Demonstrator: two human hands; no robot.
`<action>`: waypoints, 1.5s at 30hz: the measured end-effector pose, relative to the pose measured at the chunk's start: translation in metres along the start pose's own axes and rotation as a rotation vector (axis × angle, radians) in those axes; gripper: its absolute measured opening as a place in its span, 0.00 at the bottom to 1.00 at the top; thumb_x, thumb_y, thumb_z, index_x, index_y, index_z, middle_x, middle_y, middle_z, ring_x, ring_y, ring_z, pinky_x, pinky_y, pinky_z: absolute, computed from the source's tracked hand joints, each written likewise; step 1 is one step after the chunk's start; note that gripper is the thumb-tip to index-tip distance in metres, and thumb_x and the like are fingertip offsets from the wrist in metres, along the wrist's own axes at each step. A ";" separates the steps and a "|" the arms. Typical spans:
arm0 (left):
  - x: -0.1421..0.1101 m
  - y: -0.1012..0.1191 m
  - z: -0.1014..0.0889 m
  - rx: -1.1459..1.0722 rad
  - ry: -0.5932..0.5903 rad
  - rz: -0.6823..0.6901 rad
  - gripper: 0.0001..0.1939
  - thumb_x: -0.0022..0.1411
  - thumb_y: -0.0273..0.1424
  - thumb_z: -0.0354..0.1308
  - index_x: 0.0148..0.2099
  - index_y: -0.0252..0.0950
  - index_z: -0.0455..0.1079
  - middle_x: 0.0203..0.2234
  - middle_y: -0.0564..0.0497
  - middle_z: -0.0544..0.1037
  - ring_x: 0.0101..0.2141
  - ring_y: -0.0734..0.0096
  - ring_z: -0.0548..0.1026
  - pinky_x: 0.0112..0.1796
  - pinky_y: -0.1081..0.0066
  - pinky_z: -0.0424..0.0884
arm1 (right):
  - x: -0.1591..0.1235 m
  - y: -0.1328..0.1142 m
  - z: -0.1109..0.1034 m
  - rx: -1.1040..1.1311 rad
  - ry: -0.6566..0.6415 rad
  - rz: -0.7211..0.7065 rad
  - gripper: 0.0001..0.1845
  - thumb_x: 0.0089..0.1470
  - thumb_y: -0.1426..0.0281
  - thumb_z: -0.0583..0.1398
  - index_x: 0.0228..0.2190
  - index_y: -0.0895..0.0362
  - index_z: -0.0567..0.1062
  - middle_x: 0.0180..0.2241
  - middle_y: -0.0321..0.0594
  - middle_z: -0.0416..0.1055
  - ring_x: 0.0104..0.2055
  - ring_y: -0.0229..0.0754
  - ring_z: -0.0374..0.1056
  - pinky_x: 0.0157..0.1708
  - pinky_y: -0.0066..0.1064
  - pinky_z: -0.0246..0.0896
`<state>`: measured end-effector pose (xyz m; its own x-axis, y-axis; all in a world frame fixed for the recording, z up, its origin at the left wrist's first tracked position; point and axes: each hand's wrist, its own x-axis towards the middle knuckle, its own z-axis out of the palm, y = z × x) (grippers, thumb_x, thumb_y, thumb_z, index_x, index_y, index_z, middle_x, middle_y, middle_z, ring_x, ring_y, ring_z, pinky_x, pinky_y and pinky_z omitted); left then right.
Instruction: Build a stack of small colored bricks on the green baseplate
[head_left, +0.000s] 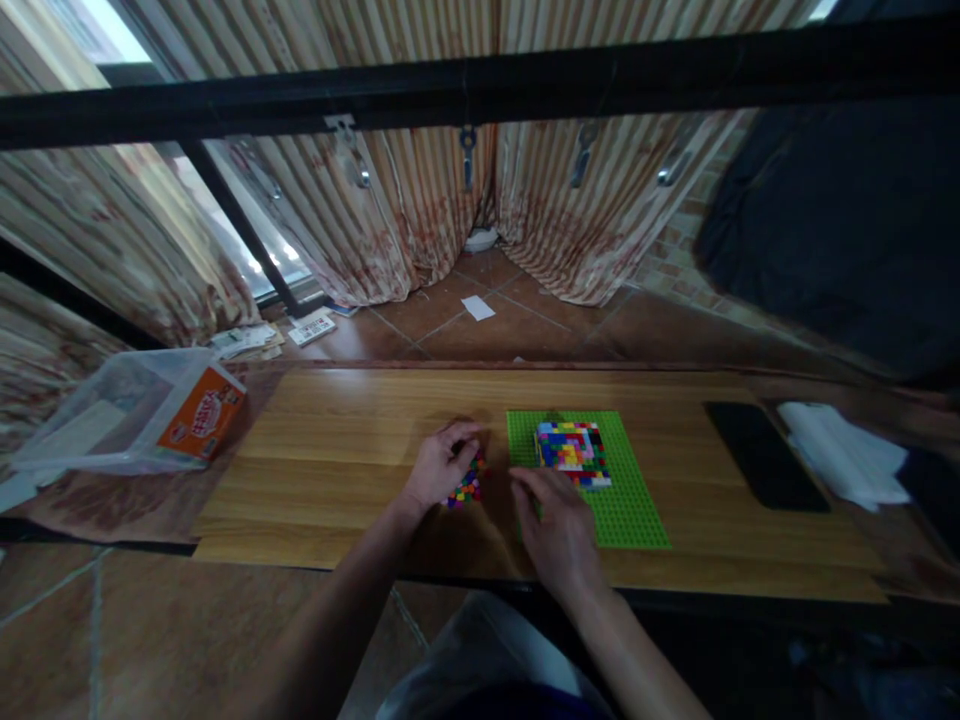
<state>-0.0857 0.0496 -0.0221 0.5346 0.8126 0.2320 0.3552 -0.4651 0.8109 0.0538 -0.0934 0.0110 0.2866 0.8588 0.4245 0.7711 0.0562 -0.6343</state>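
A pile of small colourful toy bricks (469, 487) lies on the wooden board, partly hidden by my left hand (441, 466). The fingers of that hand stretch over the pile's far side, with the thumb apart from them. To the right lies a green studded baseplate (634, 510) carrying a low, multicoloured block of toy bricks (574, 450). My right hand (556, 525) hovers by the baseplate's near left part, its fingers curled and thumb close to the index finger. Whatever it may pinch is too small to make out.
On the left stands a clear plastic bin (112, 420) with an orange label. A black flat slab (765, 455) and white papers (844, 450) lie to the right. A dark metal bar (420, 95) with hanging clips crosses above the board (315, 470). Dark cloth hangs at upper right.
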 end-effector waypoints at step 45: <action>0.000 -0.006 -0.001 -0.024 -0.032 -0.035 0.13 0.61 0.34 0.57 0.48 0.38 0.74 0.34 0.51 0.81 0.36 0.69 0.79 0.42 0.69 0.76 | 0.011 0.046 -0.048 -0.114 0.165 0.267 0.14 0.60 0.66 0.55 0.38 0.54 0.80 0.38 0.44 0.77 0.40 0.45 0.72 0.42 0.38 0.67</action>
<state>-0.0890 0.0530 -0.0263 0.5470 0.8162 0.1862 0.3559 -0.4281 0.8307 0.1194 -0.1057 0.0171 0.5680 0.7412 0.3578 0.7122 -0.2249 -0.6650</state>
